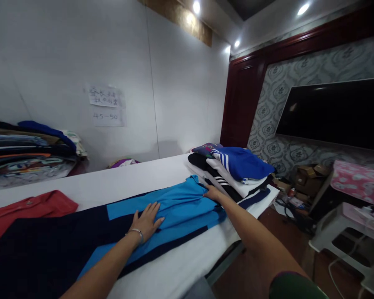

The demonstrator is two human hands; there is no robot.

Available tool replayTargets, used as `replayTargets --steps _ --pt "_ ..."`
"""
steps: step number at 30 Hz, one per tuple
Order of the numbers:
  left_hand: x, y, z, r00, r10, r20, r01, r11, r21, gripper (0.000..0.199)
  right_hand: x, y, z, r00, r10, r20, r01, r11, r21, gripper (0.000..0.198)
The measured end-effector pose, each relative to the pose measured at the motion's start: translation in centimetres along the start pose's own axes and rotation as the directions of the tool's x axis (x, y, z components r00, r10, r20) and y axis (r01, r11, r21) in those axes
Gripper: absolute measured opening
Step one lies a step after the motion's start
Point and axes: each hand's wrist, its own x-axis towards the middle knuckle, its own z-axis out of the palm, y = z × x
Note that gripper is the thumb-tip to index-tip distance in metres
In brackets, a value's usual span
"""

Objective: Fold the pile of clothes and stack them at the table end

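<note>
A light-blue and navy garment (177,211) lies spread flat on the white table (121,182). My left hand (147,220), with a bracelet at the wrist, rests flat on the blue cloth, fingers spread. My right hand (212,193) reaches farther along and touches the garment's far edge, right beside a pile of folded clothes (237,170) with a blue striped piece on top. Whether the right fingers pinch the cloth is hard to tell.
A red garment (28,209) lies at the table's left end. A tall stack of folded clothes (25,151) sits far left by the wall. To the right are a white plastic stool (345,241), boxes on the floor and a wall-mounted TV (333,112).
</note>
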Motion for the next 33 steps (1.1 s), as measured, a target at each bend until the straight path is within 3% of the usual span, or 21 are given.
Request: replayTargets --steps 3,6,10,12,17,24,29,33 --pt "0.0 -0.2 0.7 0.999 0.016 -0.029 -0.016 1.0 -0.016 0.066 -0.7 -0.9 0.1 1.0 -0.022 0.006 0.023 0.992 -0.12 0.07" --pt "0.1 -0.7 1.0 0.999 0.015 -0.046 -0.016 1.0 -0.018 0.066 -1.2 -4.2 0.1 0.985 -0.169 -0.044 0.157 0.968 -0.197 0.07" --pt "0.3 -0.9 1.4 0.999 0.006 -0.051 -0.006 1.0 -0.005 0.066 -1.9 -9.4 2.3 0.877 -0.477 -0.054 0.45 0.855 -0.257 0.061" --pt "0.4 -1.0 1.7 0.998 0.009 -0.06 -0.009 1.0 0.0 0.066 -2.0 -10.5 4.5 0.841 -0.541 0.017 0.525 0.807 -0.269 0.063" --pt "0.3 -1.3 1.5 0.999 0.023 -0.048 -0.024 1.0 -0.016 0.067 -1.9 -9.1 9.7 0.879 -0.375 0.295 0.452 0.852 -0.263 0.069" --pt "-1.8 -1.4 0.1 0.999 0.044 -0.005 -0.045 0.997 -0.063 0.067 -2.2 -7.8 10.9 0.902 -0.309 0.302 0.408 0.838 -0.362 0.065" --pt "-2.6 -1.3 0.6 1.0 0.028 -0.002 -0.028 0.991 -0.134 0.068 -1.5 -8.6 10.8 0.907 -0.252 0.336 0.381 0.832 -0.403 0.064" --pt "-2.6 -1.2 1.1 1.0 0.017 -0.005 -0.018 0.988 -0.155 0.07 -1.6 -10.7 11.6 0.882 -0.414 0.225 0.47 0.809 -0.354 0.063"
